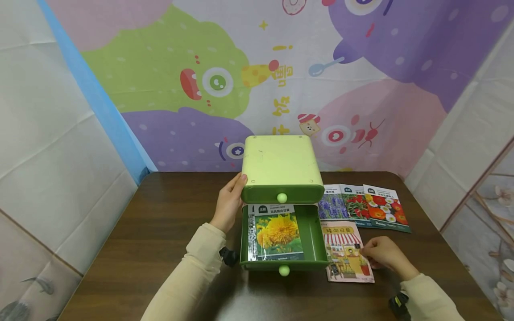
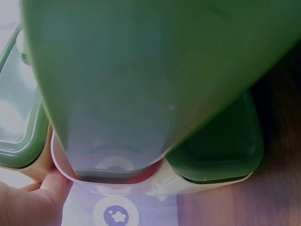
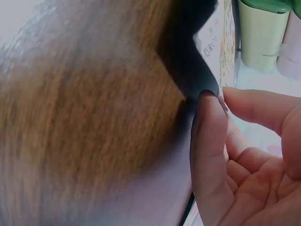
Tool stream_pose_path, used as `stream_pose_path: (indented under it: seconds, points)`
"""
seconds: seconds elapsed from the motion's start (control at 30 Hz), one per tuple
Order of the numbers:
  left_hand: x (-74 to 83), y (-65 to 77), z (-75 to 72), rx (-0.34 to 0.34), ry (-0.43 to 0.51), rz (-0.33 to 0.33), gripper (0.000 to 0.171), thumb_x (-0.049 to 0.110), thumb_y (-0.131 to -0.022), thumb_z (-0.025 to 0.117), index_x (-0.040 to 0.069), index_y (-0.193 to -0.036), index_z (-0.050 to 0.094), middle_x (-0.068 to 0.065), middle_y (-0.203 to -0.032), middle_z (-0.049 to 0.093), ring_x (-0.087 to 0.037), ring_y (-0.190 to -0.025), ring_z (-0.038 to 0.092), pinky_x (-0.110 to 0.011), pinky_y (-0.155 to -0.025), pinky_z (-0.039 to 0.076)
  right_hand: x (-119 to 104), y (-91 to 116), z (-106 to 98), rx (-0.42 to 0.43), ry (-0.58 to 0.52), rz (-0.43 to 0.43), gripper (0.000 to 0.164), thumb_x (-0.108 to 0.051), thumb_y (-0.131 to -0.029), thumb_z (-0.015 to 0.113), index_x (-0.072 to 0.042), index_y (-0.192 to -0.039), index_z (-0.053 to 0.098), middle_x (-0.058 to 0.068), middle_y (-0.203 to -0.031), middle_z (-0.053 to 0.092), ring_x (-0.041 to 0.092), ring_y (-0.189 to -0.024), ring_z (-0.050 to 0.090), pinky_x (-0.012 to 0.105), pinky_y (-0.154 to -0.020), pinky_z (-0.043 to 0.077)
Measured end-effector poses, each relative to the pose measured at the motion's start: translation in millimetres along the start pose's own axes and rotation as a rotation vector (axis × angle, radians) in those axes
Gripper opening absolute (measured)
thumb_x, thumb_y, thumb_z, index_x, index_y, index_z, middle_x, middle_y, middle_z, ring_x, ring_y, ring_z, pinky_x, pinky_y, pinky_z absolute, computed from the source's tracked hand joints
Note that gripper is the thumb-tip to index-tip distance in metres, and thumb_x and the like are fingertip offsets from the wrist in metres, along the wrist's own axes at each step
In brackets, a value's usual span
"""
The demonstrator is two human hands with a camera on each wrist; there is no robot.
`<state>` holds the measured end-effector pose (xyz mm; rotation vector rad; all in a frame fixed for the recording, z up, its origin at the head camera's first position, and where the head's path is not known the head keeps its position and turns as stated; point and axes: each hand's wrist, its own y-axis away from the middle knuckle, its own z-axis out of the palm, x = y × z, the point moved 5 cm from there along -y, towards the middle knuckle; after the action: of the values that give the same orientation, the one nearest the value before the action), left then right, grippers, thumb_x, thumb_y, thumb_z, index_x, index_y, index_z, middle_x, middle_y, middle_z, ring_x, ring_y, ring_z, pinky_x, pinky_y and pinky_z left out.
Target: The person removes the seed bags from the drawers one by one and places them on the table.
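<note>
A small drawer cabinet (image 1: 281,160) with a pale yellow top stands on the table. Its upper drawer is closed; the green drawer (image 1: 313,236) below is pulled out, with seed packets inside, the top one (image 1: 279,236) picturing a yellow flower. My left hand (image 1: 230,200) rests against the cabinet's left side, thumb near the front edge; in the left wrist view that thumb (image 2: 54,193) touches the casing. To the right of the drawer lies a pink seed packet (image 1: 347,256) with a striped awning. Between thumb and forefinger, my right hand (image 1: 387,254) pinches its right edge.
Behind the pink packet, three more seed packets lie fanned out, the rightmost (image 1: 387,207) with red and white flowers. The brown table (image 1: 160,249) ends at a cartoon-printed cloth (image 1: 168,71). A further closed drawer (image 2: 225,146) shows below the pulled-out one in the left wrist view.
</note>
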<state>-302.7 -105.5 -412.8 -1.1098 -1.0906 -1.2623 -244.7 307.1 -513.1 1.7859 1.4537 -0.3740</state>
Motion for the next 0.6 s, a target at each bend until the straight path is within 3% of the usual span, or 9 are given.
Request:
stream_pose_path:
  seconds: [0.6]
  points:
    - [0.6,0.2,0.8,0.011,0.021,-0.001,0.064,0.050,-0.097,0.056,0.016,-0.149,0.043,-0.004,-0.143,0.054,-0.010,-0.102,0.067,-0.023,-0.083,0.056,0.5,1.0,1.1,0.014,0.031,0.019,0.015,-0.010,-0.086,0.069,0.003,-0.081,0.065,0.005,-0.070,0.058,0.013,-0.057,0.055,0.025,-0.052,0.054]
